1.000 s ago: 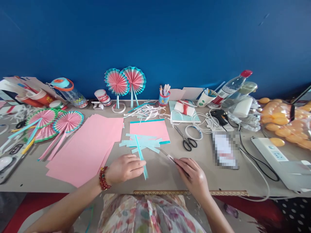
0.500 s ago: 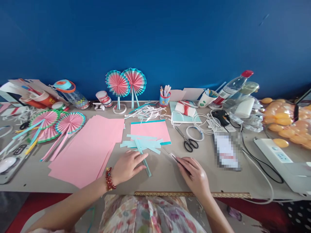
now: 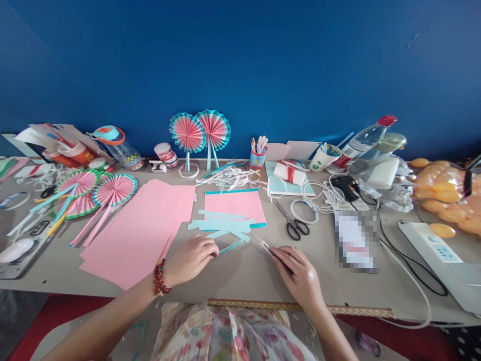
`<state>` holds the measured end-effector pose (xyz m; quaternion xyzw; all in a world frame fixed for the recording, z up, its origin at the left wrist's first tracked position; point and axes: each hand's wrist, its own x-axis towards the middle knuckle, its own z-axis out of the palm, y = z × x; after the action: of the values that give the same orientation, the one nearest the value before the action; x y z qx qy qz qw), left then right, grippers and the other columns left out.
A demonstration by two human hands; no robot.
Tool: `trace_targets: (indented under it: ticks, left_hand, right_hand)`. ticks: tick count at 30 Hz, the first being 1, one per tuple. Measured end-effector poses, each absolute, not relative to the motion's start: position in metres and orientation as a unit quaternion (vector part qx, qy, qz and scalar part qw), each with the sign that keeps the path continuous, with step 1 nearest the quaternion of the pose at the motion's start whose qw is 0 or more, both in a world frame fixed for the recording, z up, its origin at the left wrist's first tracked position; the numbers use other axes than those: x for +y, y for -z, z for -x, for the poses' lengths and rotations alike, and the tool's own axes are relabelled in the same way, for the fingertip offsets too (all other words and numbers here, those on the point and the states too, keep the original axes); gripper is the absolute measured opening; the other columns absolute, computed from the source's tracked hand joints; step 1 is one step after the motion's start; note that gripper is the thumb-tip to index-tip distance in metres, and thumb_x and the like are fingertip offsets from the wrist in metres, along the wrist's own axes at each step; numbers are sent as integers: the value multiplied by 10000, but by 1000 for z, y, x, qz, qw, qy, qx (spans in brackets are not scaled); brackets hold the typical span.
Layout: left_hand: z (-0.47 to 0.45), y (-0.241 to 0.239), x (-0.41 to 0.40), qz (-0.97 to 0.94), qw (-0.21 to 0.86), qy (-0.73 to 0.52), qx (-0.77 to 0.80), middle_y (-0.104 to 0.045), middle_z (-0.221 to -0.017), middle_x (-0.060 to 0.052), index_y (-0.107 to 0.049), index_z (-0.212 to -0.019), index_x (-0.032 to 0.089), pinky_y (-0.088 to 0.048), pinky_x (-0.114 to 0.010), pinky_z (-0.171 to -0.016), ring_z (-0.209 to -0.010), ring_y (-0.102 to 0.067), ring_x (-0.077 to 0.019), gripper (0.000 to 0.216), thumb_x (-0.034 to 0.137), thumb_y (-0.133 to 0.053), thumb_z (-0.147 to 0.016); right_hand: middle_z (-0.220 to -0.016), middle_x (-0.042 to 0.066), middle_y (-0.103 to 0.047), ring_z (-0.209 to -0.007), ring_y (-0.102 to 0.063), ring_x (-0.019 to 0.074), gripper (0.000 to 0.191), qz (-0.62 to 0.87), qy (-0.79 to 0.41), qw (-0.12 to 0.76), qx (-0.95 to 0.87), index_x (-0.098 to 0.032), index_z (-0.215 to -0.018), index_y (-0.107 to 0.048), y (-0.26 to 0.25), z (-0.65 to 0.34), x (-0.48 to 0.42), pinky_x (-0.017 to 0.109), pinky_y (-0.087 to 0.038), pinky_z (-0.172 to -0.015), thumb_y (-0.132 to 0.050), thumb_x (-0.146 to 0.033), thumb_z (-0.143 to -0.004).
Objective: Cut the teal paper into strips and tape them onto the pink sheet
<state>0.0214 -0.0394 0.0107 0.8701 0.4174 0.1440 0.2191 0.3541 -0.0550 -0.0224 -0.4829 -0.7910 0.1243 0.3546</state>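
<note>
Frontally, in relation to the heap of pale-blue strips (image 3: 221, 223), both hands are held apart: a narrow blue strip (image 3: 232, 246) is pinched by the left hand (image 3: 192, 259) before it, a slim tool (image 3: 267, 247) gripped by the right hand (image 3: 299, 271) at its near right. Behind it, a pink sheet (image 3: 236, 205) is laid; leftward, pink paper (image 3: 139, 228) is stacked.

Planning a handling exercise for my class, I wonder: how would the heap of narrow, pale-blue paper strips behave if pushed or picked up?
The heap of narrow, pale-blue paper strips would probably be light and floppy, since each looks thin. Pushed, they'd likely slide apart, as they appear loosely crossed.
</note>
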Motion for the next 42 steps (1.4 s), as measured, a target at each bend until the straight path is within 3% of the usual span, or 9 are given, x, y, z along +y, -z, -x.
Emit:
trace_targets:
  ticks: [4,9,11,14,16,21,34,42]
  left_hand:
    - [-16,-12,-21,-915,188,-96,344,-646,-877,10,-613,-890,231,-427,-303,-850,-892,-575,-169,252,14,-485,-874]
    - [-19,-9,-15,-909,169,-110,364,-605,-983,-23,-635,-879,218,-426,-305,-843,-905,-571,-161,360,-33,-379,-851]
    - [-25,-11,-19,-902,163,-116,382,-595,-981,-28,-641,-899,217,-426,-324,-847,-905,-568,-170,312,11,-407,-888]
    - [-37,-12,-29,-895,139,-118,406,-585,-987,-41,-632,-938,209,-432,-369,-843,-922,-555,-208,47,219,-590,-921]
    - [-44,-9,-35,-893,116,-125,417,-581,-990,-47,-617,-937,200,-438,-381,-833,-928,-546,-220,92,283,-646,-912]
    - [-52,7,-43,-890,94,-143,422,-584,-941,-36,-595,-906,191,-442,-356,-807,-886,-547,-195,125,174,-503,-989]
    - [-52,13,-48,-891,87,-177,409,-617,-916,-32,-615,-898,193,-471,-371,-892,-898,-558,-184,235,185,-421,-1029]
    - [-53,17,-51,-881,79,-181,430,-640,-1075,-63,-618,-1135,196,-486,-388,-930,-968,-595,-197,253,155,-399,-1015]
  right_hand:
    - [-986,80,-689,-878,-651,199,273,459,-130,341,-810,-237,-1165,-687,18,-349,-54,341,-557,-780,-517,-171,-961]
    - [-990,76,-685,-863,-645,185,295,440,-132,300,-836,-240,-1167,-687,15,-352,-56,318,-559,-767,-488,-155,-966]
    - [-990,77,-681,-858,-638,186,299,440,-133,288,-840,-235,-1173,-683,17,-355,-56,320,-557,-764,-484,-151,-966]
    - [-1005,84,-675,-868,-631,189,311,438,-139,276,-844,-223,-1193,-673,21,-359,-55,321,-552,-771,-485,-135,-962]
    - [-1008,86,-673,-872,-631,191,314,435,-142,272,-847,-218,-1197,-673,22,-359,-54,318,-552,-769,-486,-132,-960]
    - [-972,83,-683,-842,-633,187,279,429,-141,270,-851,-217,-1144,-695,14,-356,-54,310,-556,-739,-483,-163,-971]
    - [-1004,85,-678,-870,-604,185,269,412,-147,225,-870,-204,-1142,-687,15,-358,-61,311,-524,-762,-481,-153,-976]
    - [-981,82,-669,-841,-585,181,267,406,-123,200,-883,-195,-1132,-682,12,-356,-64,301,-495,-722,-460,-157,-988]
